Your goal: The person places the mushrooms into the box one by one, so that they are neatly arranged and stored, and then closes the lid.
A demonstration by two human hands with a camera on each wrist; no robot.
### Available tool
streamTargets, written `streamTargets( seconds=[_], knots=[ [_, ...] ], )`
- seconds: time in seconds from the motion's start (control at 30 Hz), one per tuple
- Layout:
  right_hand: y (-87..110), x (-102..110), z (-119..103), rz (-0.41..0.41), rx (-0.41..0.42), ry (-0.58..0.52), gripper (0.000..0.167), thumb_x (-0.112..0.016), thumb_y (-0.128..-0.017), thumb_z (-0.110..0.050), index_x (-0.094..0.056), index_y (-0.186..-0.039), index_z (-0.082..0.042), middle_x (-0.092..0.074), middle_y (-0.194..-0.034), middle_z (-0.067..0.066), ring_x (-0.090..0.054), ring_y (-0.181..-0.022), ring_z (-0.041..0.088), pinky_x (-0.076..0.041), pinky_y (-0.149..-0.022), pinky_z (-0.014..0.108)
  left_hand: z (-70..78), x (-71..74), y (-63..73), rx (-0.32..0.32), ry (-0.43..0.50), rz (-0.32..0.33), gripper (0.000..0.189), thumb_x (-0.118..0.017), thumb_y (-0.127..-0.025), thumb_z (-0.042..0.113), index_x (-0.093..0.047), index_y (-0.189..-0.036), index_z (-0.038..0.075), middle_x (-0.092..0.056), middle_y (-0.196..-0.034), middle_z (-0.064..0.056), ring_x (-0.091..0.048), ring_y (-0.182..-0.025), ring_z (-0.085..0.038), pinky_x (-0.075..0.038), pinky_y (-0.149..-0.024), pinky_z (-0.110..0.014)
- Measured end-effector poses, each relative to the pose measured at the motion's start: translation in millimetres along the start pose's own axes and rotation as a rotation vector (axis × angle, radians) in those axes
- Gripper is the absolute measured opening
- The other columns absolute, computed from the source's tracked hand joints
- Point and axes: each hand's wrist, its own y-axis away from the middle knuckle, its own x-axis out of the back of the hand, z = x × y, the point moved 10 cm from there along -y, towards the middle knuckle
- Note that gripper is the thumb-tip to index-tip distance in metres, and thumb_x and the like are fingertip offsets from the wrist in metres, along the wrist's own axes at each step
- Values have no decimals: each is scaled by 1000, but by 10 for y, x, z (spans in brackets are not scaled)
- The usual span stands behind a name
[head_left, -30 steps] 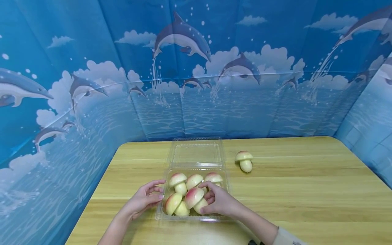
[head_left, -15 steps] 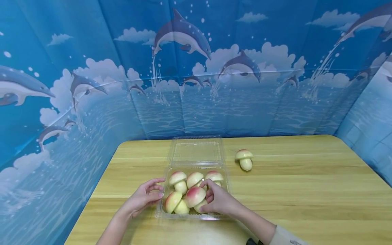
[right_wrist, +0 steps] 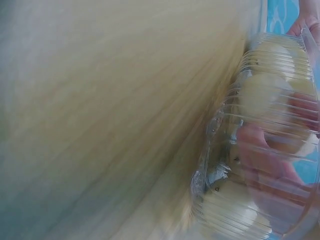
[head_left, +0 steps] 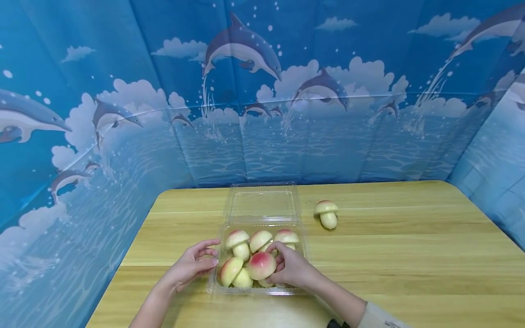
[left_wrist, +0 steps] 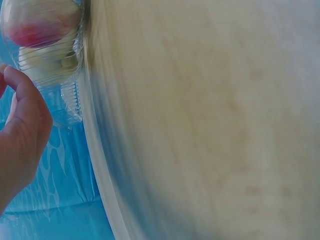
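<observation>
My right hand [head_left: 293, 269] reaches into a clear plastic box from the right, fingertips and thumb around a pale mushroom [head_left: 262, 265] with a pink-topped cap. That mushroom sits at the front right of the group, its cap tipped toward me and its stem mostly hidden. My left hand [head_left: 196, 263] is beside the box's left wall, loosely bent fingertips right at the rim. The clear box [head_left: 213, 288] also holds several similar mushrooms, including a yellower one [head_left: 231, 272] at front left. Through the ridged box wall [right_wrist: 235, 107], the right wrist view shows the right hand's fingers [right_wrist: 260, 150].
The box's clear lid [head_left: 262, 205] lies folded back on the wooden table [head_left: 389, 255]. One more mushroom [head_left: 327, 214] lies outside, right of the lid. A blue dolphin-print curtain [head_left: 262, 150] stands behind the table and along its sides.
The mushroom at my right hand has turned: its pink top now faces me more and less of its stem shows. My left hand stays at the box's left side.
</observation>
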Motion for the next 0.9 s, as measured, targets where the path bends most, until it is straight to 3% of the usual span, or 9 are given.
streamTargets(
  seconds=[0.5,0.9],
  knots=[
    [0,2,2,-36,-21,-41,54,-78,-65,5,-51,-110,-6,-54,-83,8,-56,-71,18,-49,-60,29,-10,3,-4,2,-10,-4,64,-60,-88,3,-27,-141,-6,-48,-106,-8,-56,-82,-9,-50,-71,-22],
    [-22,51,-50,-52,7,78,53,-82,-65,-3,-54,-111,-7,-53,-89,8,-55,-75,18,-48,-62,28,-18,17,-25,-2,0,-5,63,-61,-87,2,-27,-140,-7,-49,-105,-7,-57,-82,-8,-50,-71,-22]
  ],
)
